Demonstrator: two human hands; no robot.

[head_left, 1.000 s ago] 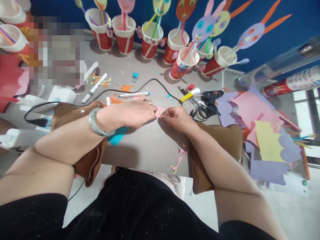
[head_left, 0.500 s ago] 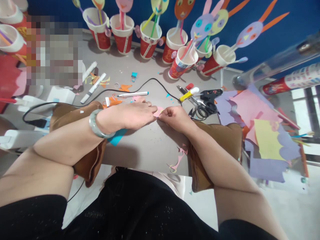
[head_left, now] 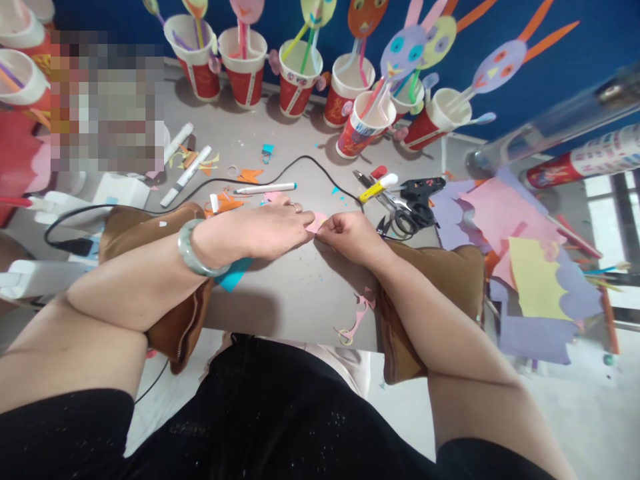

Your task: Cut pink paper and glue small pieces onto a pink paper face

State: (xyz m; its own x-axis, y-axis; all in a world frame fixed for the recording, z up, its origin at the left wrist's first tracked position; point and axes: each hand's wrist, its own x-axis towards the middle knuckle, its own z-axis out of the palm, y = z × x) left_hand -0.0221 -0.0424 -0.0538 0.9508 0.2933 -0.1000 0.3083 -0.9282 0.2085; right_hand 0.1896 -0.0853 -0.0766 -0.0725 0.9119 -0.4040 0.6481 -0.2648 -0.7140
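A small pink paper piece (head_left: 317, 223) with a yellowish spot lies between my two hands, partly covered by fingers. My left hand (head_left: 267, 230), with a ring and a pale green bangle on its wrist, reaches in from the left, its fingers closed on the paper's left edge. My right hand (head_left: 353, 237) is closed in a pinch at the paper's lower right edge. Part of a blue paper piece (head_left: 235, 275) sticks out below my left wrist. A white marker (head_left: 266, 189) with a blue tip lies just beyond my left hand.
Red paper cups (head_left: 243, 70) with paper animal faces on straws line the back. To the right are scissors (head_left: 407, 223), a glue gun (head_left: 423, 193) and a yellow cutter (head_left: 377, 189). Coloured paper (head_left: 535, 277) is piled at far right. A black cable (head_left: 225, 180) crosses behind my hands.
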